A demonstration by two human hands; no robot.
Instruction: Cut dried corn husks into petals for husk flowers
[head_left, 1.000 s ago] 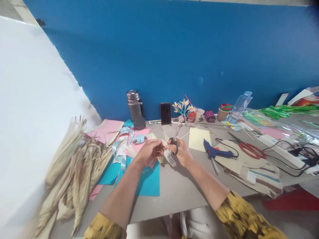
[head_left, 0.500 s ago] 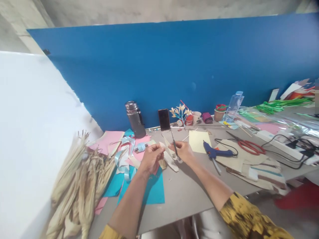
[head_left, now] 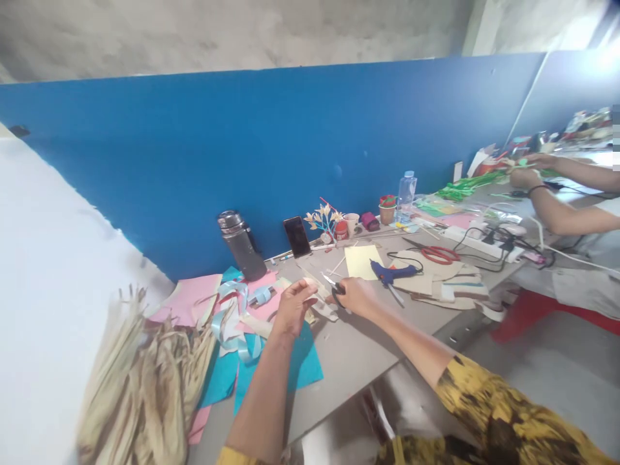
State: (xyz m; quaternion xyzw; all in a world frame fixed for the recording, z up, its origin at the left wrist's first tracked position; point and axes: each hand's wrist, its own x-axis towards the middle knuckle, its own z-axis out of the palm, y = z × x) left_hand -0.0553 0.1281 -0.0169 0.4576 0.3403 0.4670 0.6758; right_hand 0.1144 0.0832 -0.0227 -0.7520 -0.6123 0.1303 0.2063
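My left hand [head_left: 292,309] pinches a small pale piece of corn husk [head_left: 310,283] between thumb and fingers. Black-handled scissors [head_left: 334,284] are gripped in my right hand [head_left: 358,298], their blades pointing up and to the left, just apart from the husk. Loose pale husk strips [head_left: 327,311] lie on the table beneath and between both hands. To the left of my left hand, a light blue ribbon [head_left: 225,321] curls over pink and blue paper. A bunch of dried corn husks [head_left: 155,394] lies at the left edge.
A grey flask [head_left: 243,248], phone [head_left: 296,237] and husk flowers [head_left: 323,218] stand along the blue partition. On the right lie a blue glue gun [head_left: 394,272], red-handled scissors [head_left: 438,254] and a power strip [head_left: 479,243]. A co-worker's hands [head_left: 526,174] handle something at far right.
The view has swung to the right, bringing the co-worker's arms into sight. My right hand has turned the scissors, so the blades now lean further left.
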